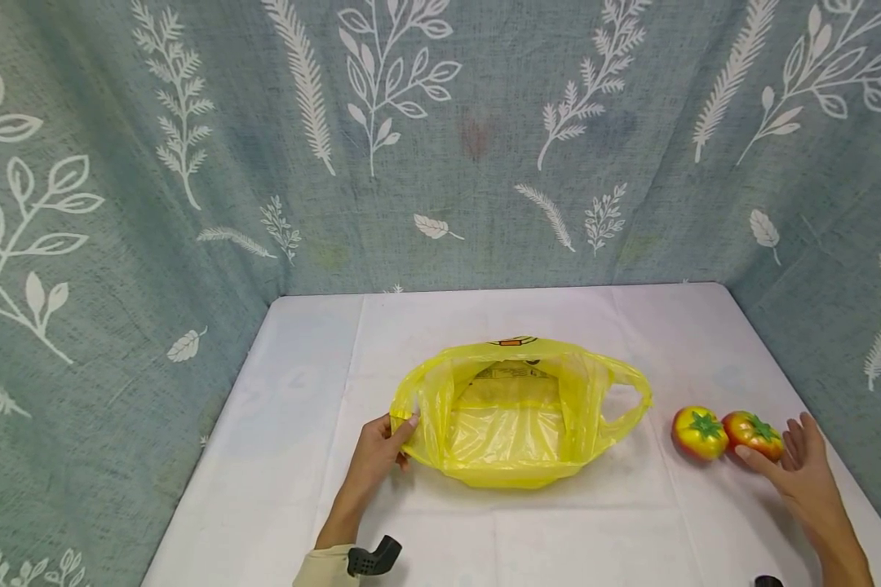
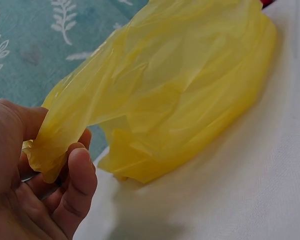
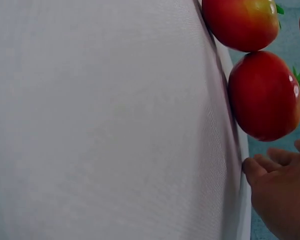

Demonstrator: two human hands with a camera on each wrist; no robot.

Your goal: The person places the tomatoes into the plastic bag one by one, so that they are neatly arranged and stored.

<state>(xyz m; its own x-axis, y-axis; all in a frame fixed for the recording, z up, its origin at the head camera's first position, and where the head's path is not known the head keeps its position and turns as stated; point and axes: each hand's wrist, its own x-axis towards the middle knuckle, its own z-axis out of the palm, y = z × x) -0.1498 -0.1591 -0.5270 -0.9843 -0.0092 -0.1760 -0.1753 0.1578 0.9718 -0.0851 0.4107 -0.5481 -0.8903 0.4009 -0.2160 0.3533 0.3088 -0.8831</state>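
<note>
A yellow plastic bag (image 1: 510, 432) lies with its mouth spread open towards me, and its inside shows. My left hand (image 1: 382, 448) pinches the bag's left handle between thumb and fingers; the left wrist view shows the bunched yellow film (image 2: 52, 145) in that grip. To the bag's right, two red-and-yellow tomatoes with green tops sit side by side, a left tomato (image 1: 700, 434) and a right tomato (image 1: 752, 434). Around the right tomato's outer side is my right hand (image 1: 803, 465), thumb and fingers spread. The right wrist view shows a gap between its fingers and that tomato (image 3: 265, 95).
A white cloth (image 1: 301, 367) covers the table. Grey-green curtains (image 1: 484, 204) with white leaf prints hang behind it and at both sides. The bag's right handle loop (image 1: 635, 399) reaches out towards the tomatoes. The table's right edge runs close to my right hand.
</note>
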